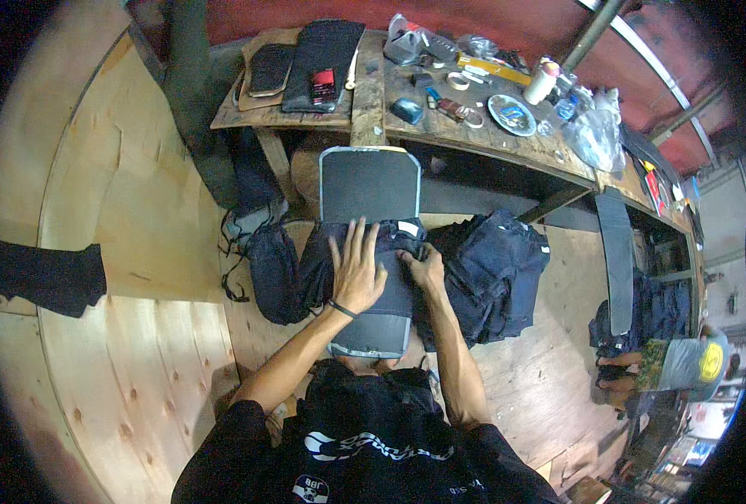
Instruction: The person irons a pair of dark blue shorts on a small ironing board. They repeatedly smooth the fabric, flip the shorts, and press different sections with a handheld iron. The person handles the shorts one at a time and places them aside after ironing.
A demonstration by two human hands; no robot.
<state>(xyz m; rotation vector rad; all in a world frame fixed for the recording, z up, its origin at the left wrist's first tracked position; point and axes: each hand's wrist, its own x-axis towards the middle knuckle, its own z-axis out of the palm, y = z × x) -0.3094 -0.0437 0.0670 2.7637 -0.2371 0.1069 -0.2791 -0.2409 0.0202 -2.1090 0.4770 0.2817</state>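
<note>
A dark navy garment (373, 290), apparently trousers, is drawn over a long black board (369, 183) with pale edges. The board sticks out beyond the garment at both ends. My left hand (358, 273) rests flat on the cloth, fingers stretched toward the waistband. Beside it, my right hand (425, 269) is closed, thumb and fingers pinching the cloth at the garment's right side. A small white label (407, 228) shows on the waistband between my hands. The cloth under my right fingers is partly hidden.
Dark folded garments (494, 277) are piled to the right; a dark bundle (274, 269) hangs at the left. The wooden bench (373, 101) ahead holds tape, a plate (511, 115), a bottle (543, 81) and plastic bags. Another person (683, 365) is at the far right near a second board (615, 260).
</note>
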